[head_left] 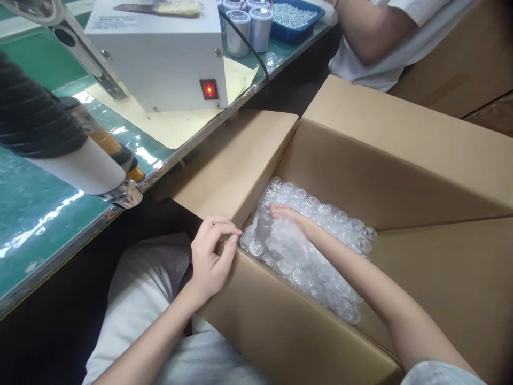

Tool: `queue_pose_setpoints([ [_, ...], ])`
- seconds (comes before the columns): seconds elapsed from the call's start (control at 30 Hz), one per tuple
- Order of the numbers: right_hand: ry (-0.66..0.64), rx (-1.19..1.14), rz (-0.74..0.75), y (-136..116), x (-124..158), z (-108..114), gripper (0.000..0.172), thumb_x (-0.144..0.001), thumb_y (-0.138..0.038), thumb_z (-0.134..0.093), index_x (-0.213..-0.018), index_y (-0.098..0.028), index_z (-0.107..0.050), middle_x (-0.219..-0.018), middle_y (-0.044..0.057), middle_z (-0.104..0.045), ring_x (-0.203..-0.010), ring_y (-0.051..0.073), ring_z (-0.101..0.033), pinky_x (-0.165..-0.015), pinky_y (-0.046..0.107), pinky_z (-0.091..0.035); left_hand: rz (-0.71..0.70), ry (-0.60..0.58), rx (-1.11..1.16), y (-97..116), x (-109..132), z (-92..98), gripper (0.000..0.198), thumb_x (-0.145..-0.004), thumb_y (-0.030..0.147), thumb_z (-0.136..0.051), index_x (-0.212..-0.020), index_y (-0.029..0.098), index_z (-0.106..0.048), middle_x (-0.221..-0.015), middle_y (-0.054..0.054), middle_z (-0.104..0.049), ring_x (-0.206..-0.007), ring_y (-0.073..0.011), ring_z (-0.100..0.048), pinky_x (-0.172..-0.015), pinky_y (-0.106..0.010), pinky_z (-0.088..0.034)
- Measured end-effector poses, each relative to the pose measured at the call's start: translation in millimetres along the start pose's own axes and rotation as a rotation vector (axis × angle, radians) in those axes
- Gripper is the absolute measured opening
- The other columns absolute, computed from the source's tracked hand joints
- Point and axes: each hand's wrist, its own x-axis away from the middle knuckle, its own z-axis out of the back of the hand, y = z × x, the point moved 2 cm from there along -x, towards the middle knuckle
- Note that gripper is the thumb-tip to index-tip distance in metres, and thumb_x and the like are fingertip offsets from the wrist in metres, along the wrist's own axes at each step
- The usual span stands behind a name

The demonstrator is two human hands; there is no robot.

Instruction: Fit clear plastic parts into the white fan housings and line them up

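Observation:
A large open cardboard box (pixel 304 321) stands in front of me. Inside it, clear plastic round-ended pieces (pixel 298 275), like bottle bases, are packed closely in rows. My right hand (pixel 290 214) reaches in over them, its fingers curled at a clear plastic bottle-like piece (pixel 263 227). Motion blur smears this piece and the plastic beneath the hand, so its exact kind is unclear. At the box's near left corner, my left hand (pixel 214 251) is closed over the cardboard edge, with the fingertips on top.
Left of the box is a green-topped workbench (pixel 24 224) with a metal edge. On it are a white machine (pixel 160 64) with a lit red switch, a black-sleeved tool (pixel 80 155), white cups (pixel 238 35) and a blue tray (pixel 290 35) of small metal parts. A co-worker's arm (pixel 372 32) shows behind.

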Motion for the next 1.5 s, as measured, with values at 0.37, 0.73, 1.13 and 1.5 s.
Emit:
queue_pose_setpoints([
  [0.37, -0.075, 0.579, -0.245, 13, -75, 2, 0.032, -0.092, -0.033, -0.059, -0.12, -0.017, -0.058, -0.121, 0.009, -0.06, -0.107, 0.023, -0.06, -0.092, 0.046, -0.05, -0.061, 0.008, -0.06, -2, 2, -5.6, 0.012, -0.084, 0.011, -0.053, -0.083, 0.02, -0.062, -0.083, -0.002, -0.059, -0.078, -0.0157, -0.056, -0.069, -0.031, -0.045],
  [0.73, -0.122, 0.655, -0.136, 15, -70, -24, 0.028, -0.093, -0.034, -0.058, -0.112, -0.013, -0.061, -0.115, 0.009, -0.063, -0.104, 0.022, -0.062, -0.092, 0.045, -0.05, -0.118, 0.031, -0.114, -2, 6, -8.2, 0.014, -0.082, 0.008, -0.055, -0.084, 0.02, -0.061, -0.083, -0.003, -0.059, -0.077, -0.0163, -0.054, -0.07, -0.032, -0.043],
  [1.13, -0.029, 0.329, 0.078, -10, -33, -18, 0.025, -0.099, -0.029, -0.046, -0.107, -0.013, -0.063, -0.102, 0.006, -0.069, -0.09, 0.014, -0.066, -0.081, 0.03, -0.053, -0.129, 0.045, -0.086, -1, 3, -11.8, 0.013, -0.083, 0.007, -0.054, -0.084, 0.019, -0.061, -0.082, -0.002, -0.059, -0.074, -0.0145, -0.053, -0.069, -0.031, -0.041],
  [1.5, -0.015, 0.771, -0.288, 29, -91, 12, 0.033, -0.093, -0.035, -0.056, -0.119, -0.015, -0.058, -0.121, 0.01, -0.061, -0.109, 0.024, -0.059, -0.094, 0.048, -0.048, -0.116, 0.047, -0.089, -1, 2, -12.7, 0.014, -0.082, 0.006, -0.053, -0.083, 0.018, -0.061, -0.082, -0.001, -0.058, -0.074, -0.0136, -0.052, -0.069, -0.03, -0.039],
])
